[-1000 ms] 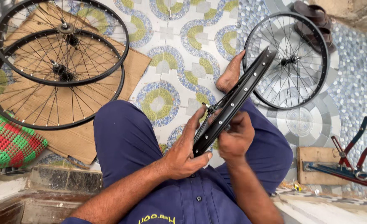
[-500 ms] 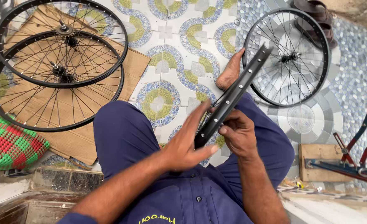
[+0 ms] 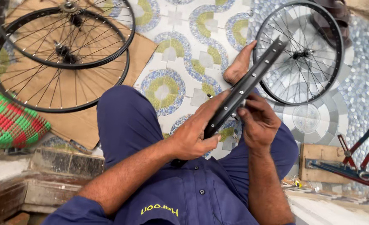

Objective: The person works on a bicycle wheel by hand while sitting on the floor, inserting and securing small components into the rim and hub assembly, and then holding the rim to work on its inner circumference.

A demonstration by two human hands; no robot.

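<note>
I sit on a patterned tile floor in blue clothes, holding a bare black bicycle rim (image 3: 251, 79) edge-on over my lap. It runs from my belly up to the right and shows a row of spoke holes. My left hand (image 3: 197, 133) grips its lower part, thumb under, fingers along the outer side. My right hand (image 3: 257, 121) pinches the rim's inner face at mid-length with its fingertips; whether a small part is between them I cannot tell. My bare foot (image 3: 238, 66) rests on the tiles behind the rim.
Two spoked wheels (image 3: 63, 54) lie overlapping on cardboard (image 3: 88, 125) at the upper left. A third spoked wheel (image 3: 305, 54) lies at the upper right. A red-green woven seat (image 3: 9, 123) is at the left, and a red-blue metal stand (image 3: 351, 166) on wood at the right.
My right hand has slid from beneath the rim to its inner face, fingertips now pinching at it. The rim and my left hand have stayed almost in place.
</note>
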